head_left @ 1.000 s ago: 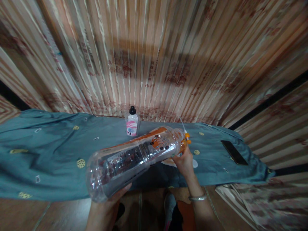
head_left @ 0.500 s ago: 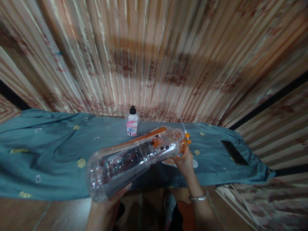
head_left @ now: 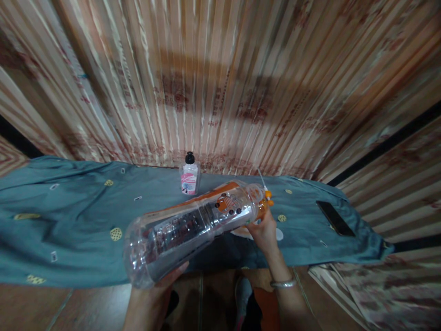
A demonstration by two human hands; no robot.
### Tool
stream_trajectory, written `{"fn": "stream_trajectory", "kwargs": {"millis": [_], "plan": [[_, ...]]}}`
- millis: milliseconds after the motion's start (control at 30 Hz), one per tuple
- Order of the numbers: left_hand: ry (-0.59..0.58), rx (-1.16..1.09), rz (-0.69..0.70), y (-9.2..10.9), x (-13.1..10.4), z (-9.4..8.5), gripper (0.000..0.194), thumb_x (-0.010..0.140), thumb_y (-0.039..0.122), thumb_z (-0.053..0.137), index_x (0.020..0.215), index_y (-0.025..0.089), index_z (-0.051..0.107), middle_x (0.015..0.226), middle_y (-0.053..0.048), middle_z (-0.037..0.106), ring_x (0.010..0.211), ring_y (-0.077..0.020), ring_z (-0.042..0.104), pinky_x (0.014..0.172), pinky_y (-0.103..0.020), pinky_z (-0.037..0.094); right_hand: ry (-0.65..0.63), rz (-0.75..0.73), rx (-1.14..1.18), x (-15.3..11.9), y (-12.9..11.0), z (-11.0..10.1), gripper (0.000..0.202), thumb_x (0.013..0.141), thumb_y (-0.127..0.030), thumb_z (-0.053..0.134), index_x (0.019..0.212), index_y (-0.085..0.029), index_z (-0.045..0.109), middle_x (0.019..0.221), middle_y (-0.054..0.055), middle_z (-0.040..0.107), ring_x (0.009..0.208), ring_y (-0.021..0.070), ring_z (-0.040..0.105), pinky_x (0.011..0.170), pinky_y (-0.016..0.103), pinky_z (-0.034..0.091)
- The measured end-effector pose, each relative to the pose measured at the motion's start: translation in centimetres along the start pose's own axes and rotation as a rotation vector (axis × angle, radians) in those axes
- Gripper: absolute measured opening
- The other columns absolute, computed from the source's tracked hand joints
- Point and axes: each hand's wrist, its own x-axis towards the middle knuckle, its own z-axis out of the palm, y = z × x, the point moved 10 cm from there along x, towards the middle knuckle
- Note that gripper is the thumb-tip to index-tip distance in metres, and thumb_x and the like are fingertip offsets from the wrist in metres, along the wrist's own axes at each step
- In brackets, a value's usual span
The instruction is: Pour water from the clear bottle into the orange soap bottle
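Observation:
A large clear plastic bottle point(head_left: 193, 230) with an orange-and-grey label lies tilted across both my hands, its base toward the lower left and its neck toward the upper right. My left hand point(head_left: 168, 278) grips it from below near the base, most fingers hidden behind the plastic. Around the neck end, beside the orange cap point(head_left: 263, 210), my right hand point(head_left: 264, 230) is closed. Small orange parts point(head_left: 268, 198) with a thin pale stem stick out past the cap. Beneath the bottle a whitish flat item point(head_left: 278, 234) shows partly; its kind is unclear.
A small bottle with a black cap and pink label point(head_left: 189, 177) stands at the back of the teal patterned cloth point(head_left: 79, 202). A dark phone point(head_left: 335, 218) lies on the right. Pleated curtains point(head_left: 206, 82) hang behind, with dark poles point(head_left: 386, 145) at the sides.

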Motion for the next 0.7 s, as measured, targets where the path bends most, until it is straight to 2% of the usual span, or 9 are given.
{"fn": "stream_trajectory", "kwargs": {"millis": [67,100,167,233,333,500,700], "plan": [[0.019,-0.019,0.024,-0.2,0.3,-0.3,0.080,0.029,0.034,0.103,0.103,0.028,0.073,0.097,-0.001,0.080,0.099,-0.0328,0.080,0.088,-0.043,0.070,-0.004,0.008,0.002,0.0,-0.1,0.0,0.058,0.068,-0.052,0.085,0.115,-0.023,0.070,0.098,0.009,0.081,0.092,0.0341,0.079,0.086,0.050,0.068],[-0.016,-0.044,0.028,0.1,0.2,0.3,0.083,0.028,0.033,0.103,0.106,0.028,0.074,0.097,-0.002,0.081,0.099,-0.0342,0.081,0.088,-0.044,0.071,-0.004,0.009,0.003,0.0,-0.1,0.0,0.058,0.068,-0.052,0.085,0.116,-0.022,0.070,0.098,0.009,0.081,0.091,0.0341,0.079,0.086,0.050,0.069],[-0.063,-0.054,-0.008,0.7,-0.4,1.4,0.077,0.046,0.027,0.104,0.118,0.028,0.076,0.106,-0.003,0.083,0.105,-0.0317,0.082,0.092,-0.042,0.070,-0.002,0.007,0.001,0.0,-0.2,0.0,0.059,0.067,-0.052,0.085,0.115,-0.022,0.070,0.098,0.010,0.081,0.091,0.0347,0.079,0.085,0.051,0.069],[-0.072,-0.076,-0.048,1.6,-1.3,2.1,0.080,0.046,0.022,0.105,0.120,0.028,0.076,0.109,-0.002,0.084,0.103,-0.0292,0.082,0.091,-0.038,0.070,0.003,0.000,0.000,0.0,-0.1,0.0,0.056,0.068,-0.050,0.085,0.114,-0.023,0.069,0.098,0.009,0.081,0.092,0.0350,0.079,0.086,0.052,0.069],[-0.067,-0.071,-0.060,2.5,-2.1,2.5,0.085,0.044,0.020,0.104,0.125,0.028,0.075,0.116,-0.003,0.084,0.107,-0.0309,0.082,0.093,-0.039,0.070,0.011,-0.006,-0.010,0.0,0.0,0.0,0.052,0.069,-0.048,0.085,0.112,-0.026,0.068,0.096,0.007,0.081,0.093,0.0345,0.079,0.089,0.052,0.069],[-0.028,-0.061,-0.089,1.8,-1.9,1.7,0.088,0.044,0.019,0.103,0.127,0.030,0.074,0.116,-0.001,0.084,0.111,-0.0299,0.082,0.093,-0.036,0.069,0.009,-0.008,-0.007,0.0,0.0,0.0,0.052,0.069,-0.050,0.085,0.110,-0.025,0.068,0.095,0.007,0.081,0.090,0.0342,0.079,0.086,0.052,0.069],[-0.074,-0.097,-0.088,2.1,-2.0,2.3,0.094,0.045,0.018,0.106,0.132,0.030,0.073,0.115,-0.001,0.086,0.105,-0.0296,0.084,0.092,-0.039,0.071,0.006,0.012,-0.016,0.0,0.1,0.0,0.056,0.067,-0.053,0.086,0.112,-0.024,0.068,0.095,0.008,0.082,0.090,0.0349,0.080,0.088,0.054,0.068]]}}
